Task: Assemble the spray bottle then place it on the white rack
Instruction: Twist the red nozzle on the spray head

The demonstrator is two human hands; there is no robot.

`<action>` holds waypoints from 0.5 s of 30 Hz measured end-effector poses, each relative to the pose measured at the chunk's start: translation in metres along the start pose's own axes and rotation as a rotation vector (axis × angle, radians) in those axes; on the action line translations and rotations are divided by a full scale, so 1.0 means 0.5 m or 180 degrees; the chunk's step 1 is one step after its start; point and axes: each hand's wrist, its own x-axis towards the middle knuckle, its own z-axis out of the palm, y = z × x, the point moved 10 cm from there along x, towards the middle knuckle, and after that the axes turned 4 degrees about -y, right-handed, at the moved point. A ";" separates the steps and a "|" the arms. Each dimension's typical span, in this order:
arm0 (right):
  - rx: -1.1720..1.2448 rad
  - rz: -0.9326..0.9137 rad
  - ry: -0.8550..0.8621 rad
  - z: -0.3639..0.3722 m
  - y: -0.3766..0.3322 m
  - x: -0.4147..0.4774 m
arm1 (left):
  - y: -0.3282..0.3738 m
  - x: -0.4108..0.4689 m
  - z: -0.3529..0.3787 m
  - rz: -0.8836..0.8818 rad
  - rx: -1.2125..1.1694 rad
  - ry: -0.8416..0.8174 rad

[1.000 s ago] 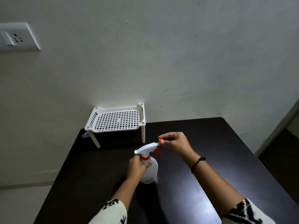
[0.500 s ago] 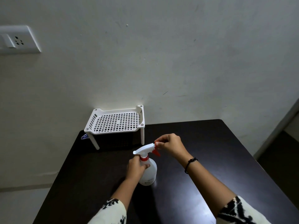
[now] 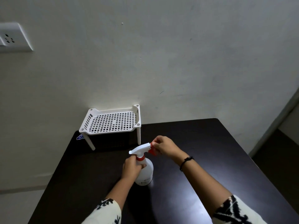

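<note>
A white spray bottle (image 3: 146, 172) stands upright on the dark table (image 3: 202, 143), with a white trigger head (image 3: 140, 148) and red collar on its neck. My left hand (image 3: 131, 168) wraps around the bottle's neck and shoulder. My right hand (image 3: 165, 146) pinches the red nozzle tip at the front of the trigger head, and the red trigger shows just below my fingers. The white rack (image 3: 111, 122), a perforated shelf on legs, stands at the table's back left against the wall, with nothing on it.
A wall runs right behind the rack. A small blue sticker (image 3: 80, 136) lies at the table's back-left corner. A wall socket (image 3: 11, 38) is high on the left. The table's edges drop off left and right, with a doorway at far right.
My right hand has closed in over the red nozzle tip, and the spray head has swung slightly. The left hand keeps its hold on the bottle. The camera view shifted a little.
</note>
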 end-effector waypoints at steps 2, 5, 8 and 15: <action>-0.0594 0.0000 0.0183 0.000 -0.005 0.010 | 0.000 0.001 0.001 -0.0002 0.0021 0.0017; -0.0684 0.0163 0.0435 -0.007 0.012 0.024 | 0.003 0.002 0.003 0.0017 0.0015 0.0016; -0.0051 0.0365 0.0485 -0.011 0.036 0.029 | 0.003 0.002 0.003 0.0010 -0.0011 0.0014; -0.0096 -0.0049 0.0028 0.011 0.005 0.007 | 0.004 0.001 0.002 0.0008 -0.0022 -0.0029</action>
